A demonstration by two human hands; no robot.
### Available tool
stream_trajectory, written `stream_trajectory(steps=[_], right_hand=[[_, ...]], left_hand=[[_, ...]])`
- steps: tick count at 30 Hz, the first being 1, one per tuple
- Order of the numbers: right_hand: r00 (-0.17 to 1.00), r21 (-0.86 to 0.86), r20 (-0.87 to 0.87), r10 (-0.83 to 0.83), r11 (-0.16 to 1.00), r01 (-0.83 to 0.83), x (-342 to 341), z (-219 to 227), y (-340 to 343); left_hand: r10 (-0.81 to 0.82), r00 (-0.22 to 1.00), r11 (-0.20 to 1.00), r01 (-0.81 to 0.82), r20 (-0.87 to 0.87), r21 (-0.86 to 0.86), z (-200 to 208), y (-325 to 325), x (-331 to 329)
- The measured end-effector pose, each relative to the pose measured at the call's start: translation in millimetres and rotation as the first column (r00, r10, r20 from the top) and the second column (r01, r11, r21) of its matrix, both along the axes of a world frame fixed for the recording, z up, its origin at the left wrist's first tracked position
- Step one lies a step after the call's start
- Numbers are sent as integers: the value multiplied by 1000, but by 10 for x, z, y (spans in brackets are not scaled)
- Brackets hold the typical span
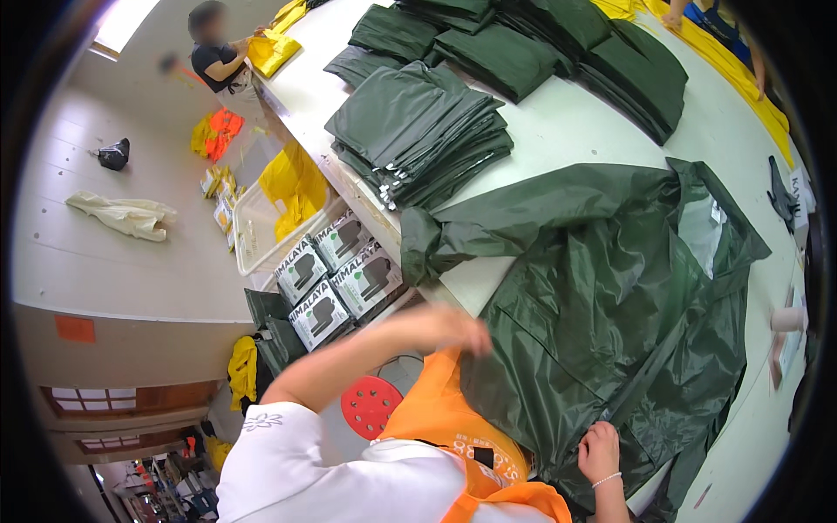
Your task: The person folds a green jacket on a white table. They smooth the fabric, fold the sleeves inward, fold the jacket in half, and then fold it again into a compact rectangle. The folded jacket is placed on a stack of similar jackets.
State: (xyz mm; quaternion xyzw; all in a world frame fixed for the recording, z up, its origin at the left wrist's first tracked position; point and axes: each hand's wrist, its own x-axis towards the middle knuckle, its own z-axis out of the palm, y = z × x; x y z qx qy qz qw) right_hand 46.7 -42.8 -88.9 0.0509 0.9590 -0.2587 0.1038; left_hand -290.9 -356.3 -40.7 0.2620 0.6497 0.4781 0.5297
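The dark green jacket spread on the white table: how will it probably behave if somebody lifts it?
The dark green jacket would probably hang floppy, as its body lies in soft creases and folds. Its glossy surface suggests that it may be somewhat slippery. The cloth looks thin, so it is likely light for its spread.

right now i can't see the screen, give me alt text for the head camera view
Someone's right hand touches a dark green coat spread on a white table; the left hand, blurred, is near it. Folded green clothes lie stacked beyond, with boxes and a basket holding yellow clothing off to the left.
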Motion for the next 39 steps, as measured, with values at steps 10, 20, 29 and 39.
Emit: stream_trajectory(steps=[10, 20, 29, 39], right_hand=[[937, 136, -59, -345, 927, 350, -2088, 624, -328], [633, -524, 314, -708, 427, 737, -4027, 639, -1425], [505, -610, 310, -806, 239, 756, -5998, -283, -1901], [506, -634, 154, -849, 307, 709, -6337, -316, -2008]], left_hand=[[985, 96, 104, -993, -141, 50, -288, -1847, -4785], [953, 54, 136, -956, 297, -261, -1197, -2058, -7258], [863, 273, 394, -890, 426, -228, -929, -1657, -7342], [877, 58, 22, -996, 477, 82, -1278, -2723, -7065]])
